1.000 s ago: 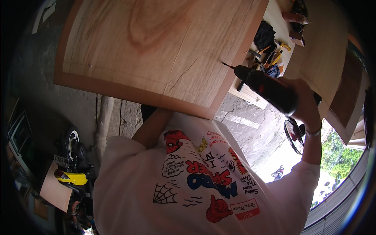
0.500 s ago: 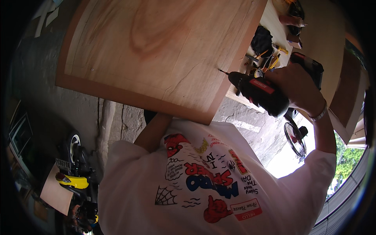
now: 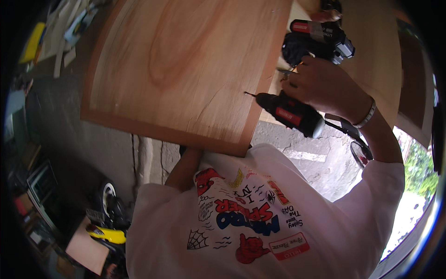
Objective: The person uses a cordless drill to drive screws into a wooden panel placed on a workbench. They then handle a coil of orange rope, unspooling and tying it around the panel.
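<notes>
The fingers of the right hand (image 3: 327, 88) are clamping around the grip of a black-and-red power drill (image 3: 290, 114), curled fully in with no visible gap. Which finger is pressing the trigger, if any, I cannot tell. The left hand is hiding behind the wooden panel; only the left forearm (image 3: 183, 169) is showing, passing under the panel's near edge, so I cannot tell how its fingers are standing.

The drill is sitting across the right edge of the wooden panel (image 3: 186, 69), its thin bit (image 3: 250, 94) pointing in over the panel's face just inside the darker border. Whether the tip is touching the wood is too fine to tell.

For good control, the bit should be meeting the panel squarely, the wrist lining up behind the drill body and the push running straight along the bit. The drill appears to be slanting, though the fisheye view is making the true angle hard to judge. Any supporting fingers behind the panel should be bracing well away from the bit's line.

Beyond the panel's right edge, a black bundle (image 3: 295, 50) is lying on the pale surface (image 3: 299, 7); below and right of the panel, a fan (image 3: 360, 152) is standing.
</notes>
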